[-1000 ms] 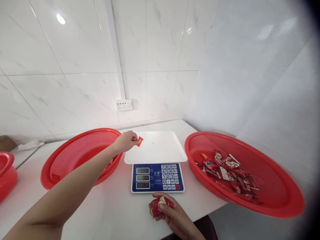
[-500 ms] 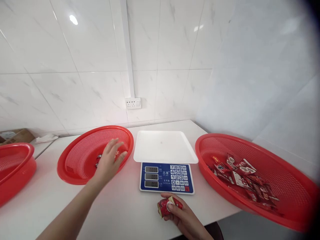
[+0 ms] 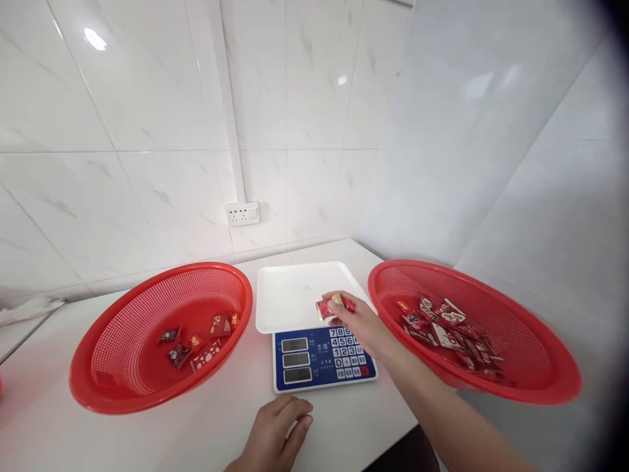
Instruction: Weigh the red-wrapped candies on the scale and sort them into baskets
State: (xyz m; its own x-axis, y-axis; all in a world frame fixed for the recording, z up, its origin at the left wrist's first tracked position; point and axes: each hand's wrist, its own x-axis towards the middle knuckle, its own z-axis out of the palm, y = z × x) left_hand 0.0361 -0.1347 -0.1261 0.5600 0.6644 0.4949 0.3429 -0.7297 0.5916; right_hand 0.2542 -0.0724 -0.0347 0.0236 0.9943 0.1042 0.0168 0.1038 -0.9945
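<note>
Over the front right part of the scale's white tray, my right hand is closed on small red and gold snack packets. How many packets it holds is hard to make out. My left hand rests low at the table's front, just below the scale. Its fingers are loosely bent, the thumb is a little apart, and nothing shows in it. The digital scale has a blue panel with a keypad and three displays. Several small wrapped snacks lie in the left red basket.
To the right stands another red basket with several red and white snack packets. A white table carries the scale and baskets. Behind it is a tiled wall with a power socket. A plastic bag lies far left.
My right hand has moved up and forward with the packets, from below the scale to over its tray. My left hand has withdrawn from the left basket to the table's front. The view has shifted right.
</note>
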